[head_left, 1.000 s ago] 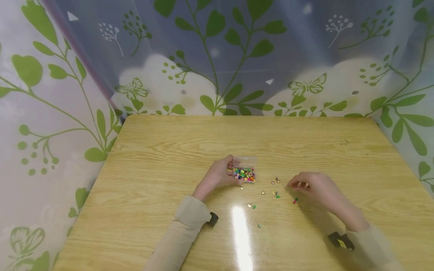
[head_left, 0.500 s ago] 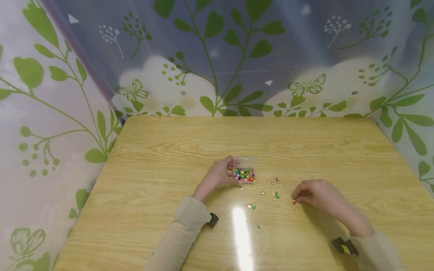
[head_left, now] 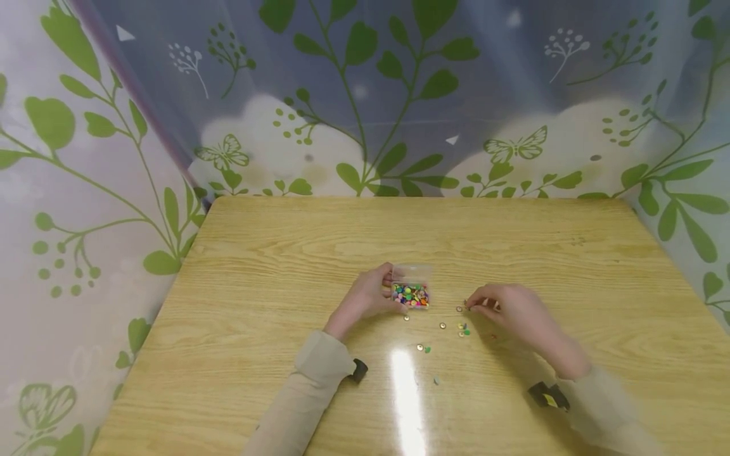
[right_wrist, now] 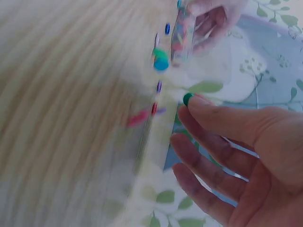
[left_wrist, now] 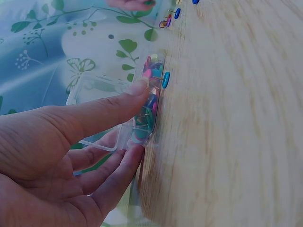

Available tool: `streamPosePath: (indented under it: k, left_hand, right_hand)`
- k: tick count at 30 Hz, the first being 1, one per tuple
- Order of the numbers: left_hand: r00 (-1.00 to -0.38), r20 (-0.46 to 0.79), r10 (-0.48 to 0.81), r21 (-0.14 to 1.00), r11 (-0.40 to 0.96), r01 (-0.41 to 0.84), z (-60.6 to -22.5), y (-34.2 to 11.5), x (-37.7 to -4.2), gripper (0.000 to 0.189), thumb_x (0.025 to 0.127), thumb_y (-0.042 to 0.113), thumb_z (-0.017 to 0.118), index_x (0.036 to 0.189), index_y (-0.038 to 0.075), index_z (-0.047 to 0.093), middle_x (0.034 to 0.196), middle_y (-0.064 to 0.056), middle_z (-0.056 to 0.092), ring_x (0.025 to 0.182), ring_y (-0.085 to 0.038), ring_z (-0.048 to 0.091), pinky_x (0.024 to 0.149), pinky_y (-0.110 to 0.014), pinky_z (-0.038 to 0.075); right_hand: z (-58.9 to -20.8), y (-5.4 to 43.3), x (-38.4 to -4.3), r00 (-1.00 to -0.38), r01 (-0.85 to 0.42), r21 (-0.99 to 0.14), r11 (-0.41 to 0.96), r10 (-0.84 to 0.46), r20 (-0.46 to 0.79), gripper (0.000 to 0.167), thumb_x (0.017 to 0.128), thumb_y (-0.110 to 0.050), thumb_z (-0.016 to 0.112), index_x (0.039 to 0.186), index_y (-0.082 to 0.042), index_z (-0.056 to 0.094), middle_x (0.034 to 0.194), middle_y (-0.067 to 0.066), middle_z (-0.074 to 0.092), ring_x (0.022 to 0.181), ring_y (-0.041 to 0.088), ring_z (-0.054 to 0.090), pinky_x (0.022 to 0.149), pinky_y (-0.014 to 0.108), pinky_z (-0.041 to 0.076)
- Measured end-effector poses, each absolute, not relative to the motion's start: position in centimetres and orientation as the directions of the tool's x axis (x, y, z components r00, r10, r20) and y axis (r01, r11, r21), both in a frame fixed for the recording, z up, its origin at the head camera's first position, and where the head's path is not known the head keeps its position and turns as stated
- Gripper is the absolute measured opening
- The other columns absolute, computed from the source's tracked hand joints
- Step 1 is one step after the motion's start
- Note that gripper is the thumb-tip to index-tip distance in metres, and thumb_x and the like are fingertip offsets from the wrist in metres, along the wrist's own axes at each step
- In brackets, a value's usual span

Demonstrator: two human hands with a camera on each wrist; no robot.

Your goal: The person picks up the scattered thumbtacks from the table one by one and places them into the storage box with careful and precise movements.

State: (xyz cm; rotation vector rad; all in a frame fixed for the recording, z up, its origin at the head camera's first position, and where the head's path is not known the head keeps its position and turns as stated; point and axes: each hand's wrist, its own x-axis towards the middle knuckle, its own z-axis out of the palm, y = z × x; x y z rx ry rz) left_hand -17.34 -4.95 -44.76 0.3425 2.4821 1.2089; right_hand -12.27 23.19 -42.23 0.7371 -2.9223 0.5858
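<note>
My left hand grips the side of a small clear plastic box, its hinged lid standing open. Colourful thumbtacks fill the box. In the left wrist view the thumb presses the front wall, with fingers curled at the opposite side. My right hand is above the table, right of the box, near two loose tacks. Between its thumb and index finger it pinches a green thumbtack, plain in the right wrist view. The other right fingers are loosely bent.
Several loose thumbtacks lie on the wooden table, among them a green one, a gold-looking one and a pale one nearer me. A reddish tack lies below the right hand. Patterned curtain hangs behind the table.
My right hand went down to the green and pink tacks at right, took the green one, and moved up and left toward the box. My left hand and the box have stayed put.
</note>
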Motion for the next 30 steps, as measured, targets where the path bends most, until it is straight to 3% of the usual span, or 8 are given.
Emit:
streamPosePath:
  k: [17, 24, 30]
  left_hand:
    - [-0.904, -0.192, 0.381, 0.800, 0.595, 0.081, -44.6, -5.0, -17.3, 0.063, 0.074, 0.016, 0.092, 0.129, 0.010, 0.060, 0.125, -0.015, 0.065, 0.109, -0.028, 0.066, 0.095, -0.041, 0.055]
    - [-0.903, -0.182, 0.390, 0.800, 0.592, 0.095, -44.8, -5.0, -17.4, 0.063, 0.075, 0.016, 0.091, 0.129, 0.010, 0.060, 0.127, -0.015, 0.064, 0.111, -0.029, 0.067, 0.096, -0.040, 0.055]
    - [-0.906, -0.190, 0.378, 0.795, 0.601, 0.084, -44.7, -5.0, -17.3, 0.063, 0.075, 0.015, 0.091, 0.129, 0.011, 0.060, 0.125, -0.014, 0.065, 0.109, -0.028, 0.067, 0.096, -0.040, 0.054]
  right_hand:
    - [-42.1, 16.1, -14.9, -0.900, -0.435, -0.426, 0.793, -0.377, 0.217, 0.005, 0.089, -0.015, 0.078, 0.093, -0.015, 0.077, 0.081, -0.003, 0.075, 0.066, 0.008, 0.065, 0.054, 0.025, 0.048]
    - [-42.2, 15.6, -15.2, -0.907, -0.419, -0.418, 0.806, -0.347, 0.240, 0.011, 0.088, -0.018, 0.079, 0.099, -0.013, 0.079, 0.085, 0.002, 0.077, 0.063, 0.008, 0.064, 0.050, 0.023, 0.045]
    - [-42.0, 17.4, -14.6, -0.908, -0.416, -0.428, 0.802, -0.338, 0.250, 0.007, 0.090, -0.017, 0.078, 0.096, -0.014, 0.079, 0.088, 0.001, 0.077, 0.061, 0.007, 0.062, 0.051, 0.024, 0.045]
